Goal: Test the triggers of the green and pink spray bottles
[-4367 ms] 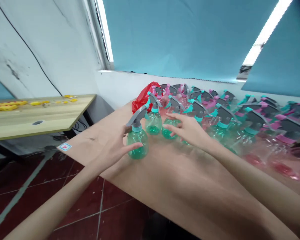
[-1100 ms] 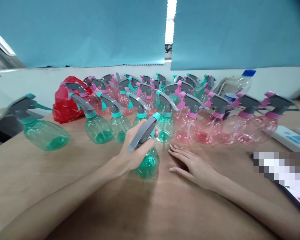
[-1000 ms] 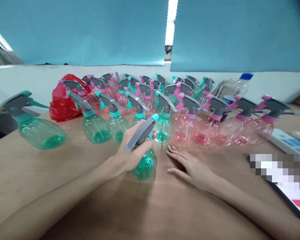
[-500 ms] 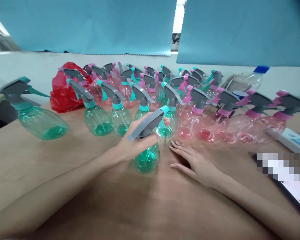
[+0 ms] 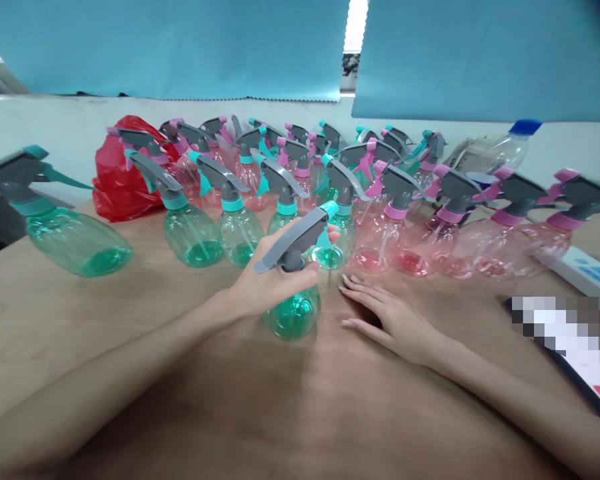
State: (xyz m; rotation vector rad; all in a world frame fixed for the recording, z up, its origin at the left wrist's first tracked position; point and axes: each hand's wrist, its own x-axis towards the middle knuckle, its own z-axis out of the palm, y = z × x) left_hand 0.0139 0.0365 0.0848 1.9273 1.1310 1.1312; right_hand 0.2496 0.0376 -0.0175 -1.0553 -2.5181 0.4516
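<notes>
My left hand is closed round the neck of a green spray bottle, below its grey and turquoise head. The fingers wrap behind the neck and hide it in part. The bottle stands nearly upright at the middle of the table. To its right, my right hand lies on the wooden table, fingers stretched out and holding nothing. Just beyond the hands runs a front row of spray bottles, with a green one on the left and a pink one on the right.
Another green spray bottle stands apart at the far left. A red plastic bag sits behind the row, beside several more spray bottles. At the back right lies a clear bottle with a blue cap. A dark-edged flat object, partly blurred, lies at the right.
The view has shifted slightly, so the table items sit a little higher in the picture. My left hand keeps its grip on the green spray bottle; my right hand stays flat.
</notes>
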